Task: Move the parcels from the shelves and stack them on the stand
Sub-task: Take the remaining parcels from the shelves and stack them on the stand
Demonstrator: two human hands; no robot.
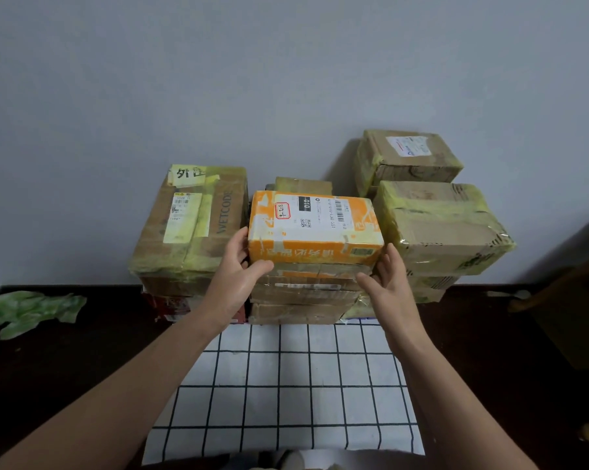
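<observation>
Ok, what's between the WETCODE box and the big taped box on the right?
The head view shows the orange parcel lying atop a stack of flat brown parcels between the WETCODE box and the big taped box.

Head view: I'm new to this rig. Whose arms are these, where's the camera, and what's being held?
There is no machine: these are a person's bare arms, seen by one camera worn on their head, looking forward and down. The left hand grips the left end of an orange parcel, thumb on its front edge. The right hand is held flat by the right end; contact is unclear. That parcel sits atop a stack of brown parcels. A WETCODE box stands left, two taped boxes right, one on the other. A checked cloth lies in front.
</observation>
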